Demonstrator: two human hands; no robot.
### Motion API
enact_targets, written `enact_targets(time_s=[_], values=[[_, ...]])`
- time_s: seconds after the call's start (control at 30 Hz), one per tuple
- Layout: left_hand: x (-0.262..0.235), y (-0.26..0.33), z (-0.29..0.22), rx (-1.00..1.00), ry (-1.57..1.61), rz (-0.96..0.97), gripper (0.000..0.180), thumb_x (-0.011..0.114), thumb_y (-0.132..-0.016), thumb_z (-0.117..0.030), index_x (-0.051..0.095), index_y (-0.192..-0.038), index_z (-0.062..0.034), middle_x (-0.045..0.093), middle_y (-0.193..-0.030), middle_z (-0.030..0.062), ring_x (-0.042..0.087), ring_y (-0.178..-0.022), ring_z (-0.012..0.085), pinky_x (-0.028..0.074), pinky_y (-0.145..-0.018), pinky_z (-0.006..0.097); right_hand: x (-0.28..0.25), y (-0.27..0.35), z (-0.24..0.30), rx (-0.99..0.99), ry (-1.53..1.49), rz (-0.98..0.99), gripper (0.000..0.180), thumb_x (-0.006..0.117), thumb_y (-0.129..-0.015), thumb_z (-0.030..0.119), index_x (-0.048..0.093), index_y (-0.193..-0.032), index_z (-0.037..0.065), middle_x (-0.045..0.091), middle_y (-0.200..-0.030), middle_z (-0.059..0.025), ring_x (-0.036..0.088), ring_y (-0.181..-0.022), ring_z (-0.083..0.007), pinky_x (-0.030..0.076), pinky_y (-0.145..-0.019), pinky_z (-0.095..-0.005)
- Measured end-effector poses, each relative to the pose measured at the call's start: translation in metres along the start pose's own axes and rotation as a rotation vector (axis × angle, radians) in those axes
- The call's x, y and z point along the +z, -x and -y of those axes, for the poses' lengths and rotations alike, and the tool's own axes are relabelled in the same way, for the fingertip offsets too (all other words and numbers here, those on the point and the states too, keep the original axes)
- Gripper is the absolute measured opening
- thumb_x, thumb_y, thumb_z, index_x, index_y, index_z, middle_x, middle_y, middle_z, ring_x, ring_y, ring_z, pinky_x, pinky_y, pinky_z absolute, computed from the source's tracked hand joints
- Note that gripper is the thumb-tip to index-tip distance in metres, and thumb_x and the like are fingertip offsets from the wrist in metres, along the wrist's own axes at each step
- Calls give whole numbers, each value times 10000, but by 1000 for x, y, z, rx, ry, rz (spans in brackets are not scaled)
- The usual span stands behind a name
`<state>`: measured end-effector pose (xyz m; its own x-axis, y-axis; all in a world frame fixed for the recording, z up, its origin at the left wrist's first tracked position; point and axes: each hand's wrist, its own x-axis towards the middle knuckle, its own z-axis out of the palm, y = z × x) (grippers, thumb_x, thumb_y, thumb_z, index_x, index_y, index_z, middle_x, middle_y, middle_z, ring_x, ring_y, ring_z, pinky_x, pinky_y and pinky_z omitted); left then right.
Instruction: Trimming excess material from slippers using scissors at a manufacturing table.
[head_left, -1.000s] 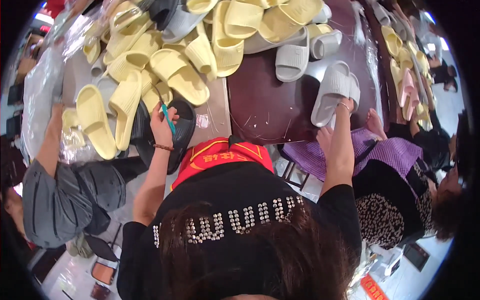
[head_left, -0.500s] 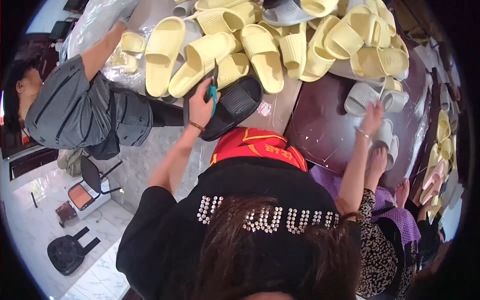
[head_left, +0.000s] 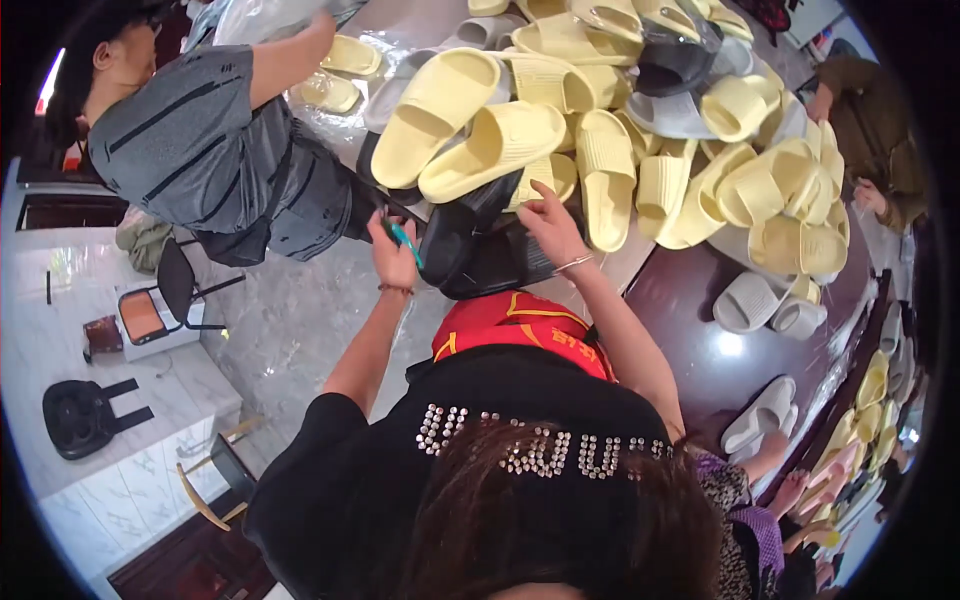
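My left hand (head_left: 394,262) is closed around scissors with a teal handle (head_left: 408,243), just left of the black slippers. One black slipper (head_left: 452,240) stands slanted against the pile, and another black slipper (head_left: 512,262) lies beside it, in front of my red apron (head_left: 515,325). Above that second slipper is my right hand (head_left: 553,228), its index finger stretched out and the other fingers partly curled. I see nothing held in it. The fingertip is near a yellow slipper (head_left: 548,180) at the pile's front.
Many yellow slippers (head_left: 605,180) are heaped along the table, with grey slippers (head_left: 750,303) on its dark red top (head_left: 670,290). A person in grey (head_left: 190,140) reaches over clear plastic at left. Another person's hand (head_left: 772,450) is by a grey slipper at lower right.
My right hand has come left from the grey slippers to above the black ones. My left hand, still with the scissors, has moved off the black slipper to its left. The view has shifted.
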<state>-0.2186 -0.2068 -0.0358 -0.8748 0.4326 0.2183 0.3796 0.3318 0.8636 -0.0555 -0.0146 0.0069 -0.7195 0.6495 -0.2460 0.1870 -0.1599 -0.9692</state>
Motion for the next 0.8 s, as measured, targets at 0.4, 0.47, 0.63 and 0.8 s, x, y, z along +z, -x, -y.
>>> enact_targets(time_s=[0.4, 0.47, 0.63, 0.8], values=[[9, 9, 64, -268, 206, 146, 583, 702, -632, -97, 342, -1085, -27, 468, -981, 95, 467, -879, 191, 386, -786, 296, 59, -105, -2, -307, 296, -493, 915, 690, -636, 166, 99, -1327, 62, 367, -1203, -170, 480, -969, -221, 441, -749, -288], [8, 2, 53, -329, 236, 268, 577, 694, -616, -22, 337, -1069, -36, 433, -999, 88, 428, -935, 186, 356, -836, 306, 63, -108, 8, -456, 488, -628, 899, 673, -635, 114, 96, -1323, 66, 362, -1211, -169, 465, -986, -213, 428, -778, -281], [1, -16, 18, -251, 375, 310, 570, 670, -598, 18, 340, -1058, -45, 435, -976, 76, 432, -929, 176, 357, -823, 296, 38, -89, 63, -270, -192, -457, 753, 607, -680, 63, 181, -1301, 57, 371, -1211, -165, 470, -976, -202, 399, -826, -272], [22, -56, -29, -72, 334, 281, 561, 656, -595, 44, 346, -1053, -51, 434, -961, 63, 436, -907, 164, 360, -814, 287, -25, -106, 114, -423, -303, -449, 440, 502, -752, 36, 396, -1180, 25, 497, -1075, -94, 497, -912, -154, 411, -797, -259]])
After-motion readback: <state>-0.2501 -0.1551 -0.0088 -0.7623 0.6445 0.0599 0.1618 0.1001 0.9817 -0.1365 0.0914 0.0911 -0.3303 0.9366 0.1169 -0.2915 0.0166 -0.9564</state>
